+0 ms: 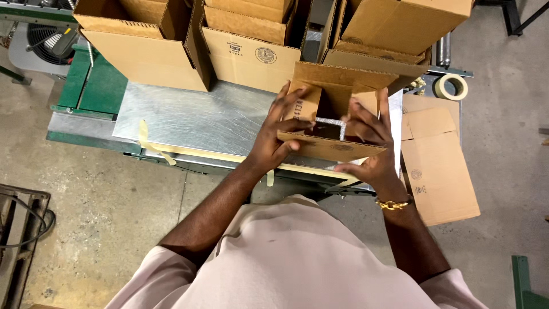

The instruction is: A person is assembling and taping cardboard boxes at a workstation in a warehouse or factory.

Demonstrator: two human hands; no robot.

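Note:
A small brown cardboard box stands open on the metal table near its front edge, flaps up. My left hand grips the box's left side, fingers pressing the left flap inward. On the right side, my right hand holds the near wall and right flap, fingers reaching into the opening. A gold bracelet circles my right wrist.
Several larger open cardboard boxes crowd the back of the table. A flattened carton lies to the right, with a tape roll beyond it. Masking tape strips hang off the front edge. A fan sits at far left.

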